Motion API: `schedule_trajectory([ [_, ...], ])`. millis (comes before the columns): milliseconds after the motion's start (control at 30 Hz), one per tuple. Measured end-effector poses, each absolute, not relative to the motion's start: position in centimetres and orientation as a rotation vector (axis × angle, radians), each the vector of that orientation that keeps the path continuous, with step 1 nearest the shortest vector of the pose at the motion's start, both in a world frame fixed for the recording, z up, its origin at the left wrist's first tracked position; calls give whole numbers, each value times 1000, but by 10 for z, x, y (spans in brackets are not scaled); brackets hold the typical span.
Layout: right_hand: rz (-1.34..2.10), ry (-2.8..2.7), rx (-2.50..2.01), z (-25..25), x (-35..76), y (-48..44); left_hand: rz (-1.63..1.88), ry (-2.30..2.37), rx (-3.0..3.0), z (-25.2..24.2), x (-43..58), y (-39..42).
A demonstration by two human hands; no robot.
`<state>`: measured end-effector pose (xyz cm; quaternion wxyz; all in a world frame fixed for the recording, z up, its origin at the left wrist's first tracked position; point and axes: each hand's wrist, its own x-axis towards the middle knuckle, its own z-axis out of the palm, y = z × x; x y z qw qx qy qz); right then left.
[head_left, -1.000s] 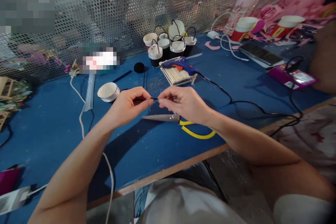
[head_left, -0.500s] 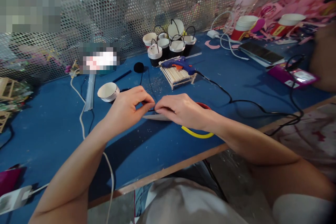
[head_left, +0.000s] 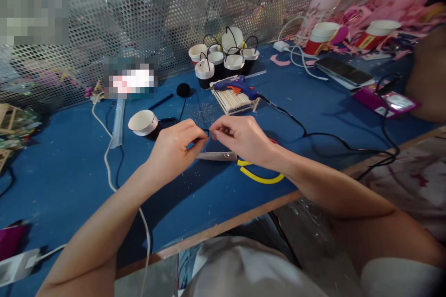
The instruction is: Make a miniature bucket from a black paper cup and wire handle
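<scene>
Between my two hands, just above the blue table, runs a short stretch of thin black cord (head_left: 206, 130). My left hand (head_left: 179, 146) pinches it between thumb and fingers. Facing it, my right hand (head_left: 240, 138) pinches the cord too, its other fingers curled. Below them lie scissors (head_left: 216, 156) with yellow and red handles, partly hidden by my right hand. A small black ball (head_left: 183, 90) sits beyond my left hand, a dark strand trailing from it. Left of that hand rests a black-and-white paper cup (head_left: 142, 123), tipped toward me.
Behind my hands, a blue glue gun (head_left: 237, 85) lies on a small stick rack (head_left: 232, 101). Several cups with black cord handles (head_left: 216, 58) stand at the back by a perforated metal screen (head_left: 181, 4). A phone (head_left: 344, 70) and a purple box (head_left: 385, 101) are at right.
Both hands have risen slightly and the fingertips sit a little further apart, showing the cord between them. More of the scissors' blade and pivot is now visible.
</scene>
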<state>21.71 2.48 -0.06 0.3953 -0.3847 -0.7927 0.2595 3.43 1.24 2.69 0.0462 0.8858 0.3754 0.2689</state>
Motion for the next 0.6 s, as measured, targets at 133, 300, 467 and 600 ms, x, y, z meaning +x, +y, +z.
schedule_trajectory([
  [133, 544, -2247, -834, 4, 219, 22, 760, 1174, 2829, 33, 32, 11],
  [300, 837, -2216, -751, 9, 222, 20, 714, 1123, 2375, 36, 23, 22],
  [467, 1237, -1835, -829, 8, 221, 23, 784, 1116, 1991, 28, 24, 28],
  [600, 1310, -1706, -865, 4, 218, 27, 923, 1184, 2083, 21, 32, 20],
])
